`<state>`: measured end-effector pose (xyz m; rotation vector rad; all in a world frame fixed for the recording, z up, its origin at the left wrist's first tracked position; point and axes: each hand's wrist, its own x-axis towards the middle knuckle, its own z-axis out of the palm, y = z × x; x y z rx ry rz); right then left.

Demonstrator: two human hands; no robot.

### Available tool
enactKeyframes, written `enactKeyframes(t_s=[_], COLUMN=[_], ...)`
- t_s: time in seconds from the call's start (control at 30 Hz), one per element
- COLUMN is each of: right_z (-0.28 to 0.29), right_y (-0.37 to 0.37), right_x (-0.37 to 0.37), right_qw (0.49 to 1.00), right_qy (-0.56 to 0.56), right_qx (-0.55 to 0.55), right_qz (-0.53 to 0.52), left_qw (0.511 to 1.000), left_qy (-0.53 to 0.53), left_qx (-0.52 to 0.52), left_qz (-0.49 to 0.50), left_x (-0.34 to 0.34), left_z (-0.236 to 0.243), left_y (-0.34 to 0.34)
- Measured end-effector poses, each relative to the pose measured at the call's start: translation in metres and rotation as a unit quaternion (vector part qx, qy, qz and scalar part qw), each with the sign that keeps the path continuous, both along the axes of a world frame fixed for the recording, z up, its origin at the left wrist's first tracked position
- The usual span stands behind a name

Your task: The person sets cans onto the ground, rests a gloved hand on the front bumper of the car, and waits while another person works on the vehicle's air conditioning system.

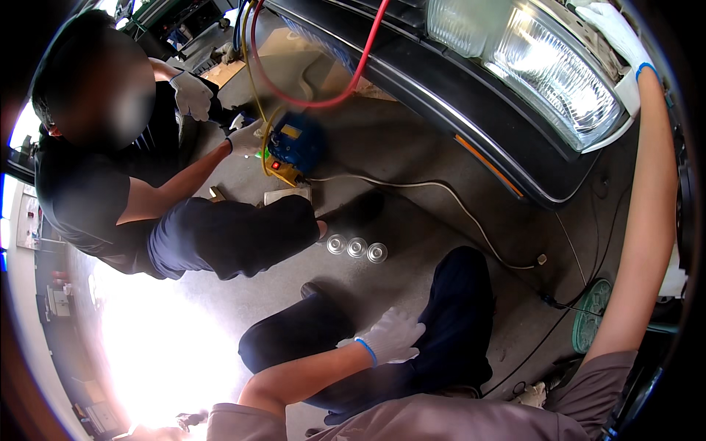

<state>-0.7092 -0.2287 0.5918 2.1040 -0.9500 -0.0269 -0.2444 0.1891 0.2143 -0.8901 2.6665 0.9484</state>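
The left hand (390,336) rests on the knee (448,309), its grip loose and empty, apparently steadying the crouch. Above the headlight (544,70), the right hand (614,33) lies on the car's edge; I cannot tell its grip.

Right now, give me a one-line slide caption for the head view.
Gloved left hand rests on the knee, right hand reaches above the car headlight; a crouching co-worker handles a blue pump.

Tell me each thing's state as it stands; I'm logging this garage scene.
Left hand: gloved, resting flat on the person's own knee, holding nothing.
Right hand: gloved, raised against the car above the headlight.
Headlight: unlit, mounted in the car.
Blue pump: on the floor, hoses attached, a co-worker's gloved hand touching it.
Three cans: upright in a row.
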Motion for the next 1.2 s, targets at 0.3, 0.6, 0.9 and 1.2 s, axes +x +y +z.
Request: enactKeyframes(t_s=[0.3, 0.6, 0.9, 1.2], right_z=[0.001, -0.017, -0.014, -0.017], right_y=[0.0, -0.011, -0.016, -0.012], right_x=[-0.001, -0.023, -0.03, -0.025], right_qw=[1.0, 0.948, 0.909, 0.914], right_qy=[0.014, -0.275, -0.333, -0.331], right_qx=[-0.009, 0.111, 0.155, 0.127], right_qz=[-0.012, -0.118, -0.195, -0.197], left_qw=[1.0, 1.0, 1.0, 1.0], left_qy=[-0.014, -0.016, -0.016, -0.018], left_qx=[0.002, -0.002, -0.001, 0.0], left_qz=[-0.007, -0.011, -0.008, -0.009], left_x=[-0.001, -0.001, -0.001, -0.001], left_z=[0.003, 0.002, 0.002, 0.001], left_y=[-0.002, -0.001, -0.001, 0.0])
